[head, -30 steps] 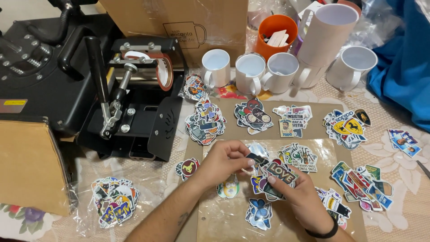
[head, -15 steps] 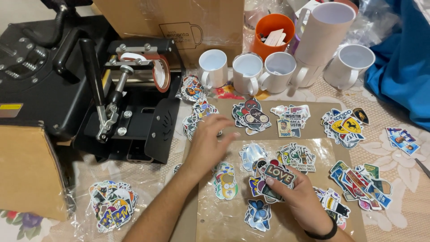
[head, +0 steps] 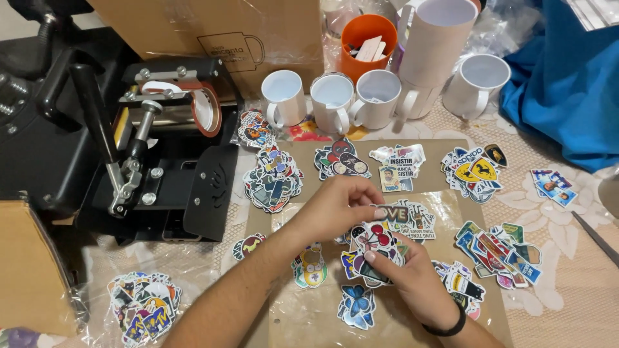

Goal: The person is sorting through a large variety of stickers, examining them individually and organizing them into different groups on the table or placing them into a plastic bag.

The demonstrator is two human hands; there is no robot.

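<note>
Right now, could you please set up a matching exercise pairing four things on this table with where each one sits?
Things:
1. orange cup
2. butterfly sticker
3. mug press
4. blue cloth

Places:
A. far right of the table
B. behind the row of white mugs
C. left of the brown paper sheet
D. near edge of the sheet, just left of the right hand's wrist

Pairs: 1-B, 2-D, 3-C, 4-A
</note>
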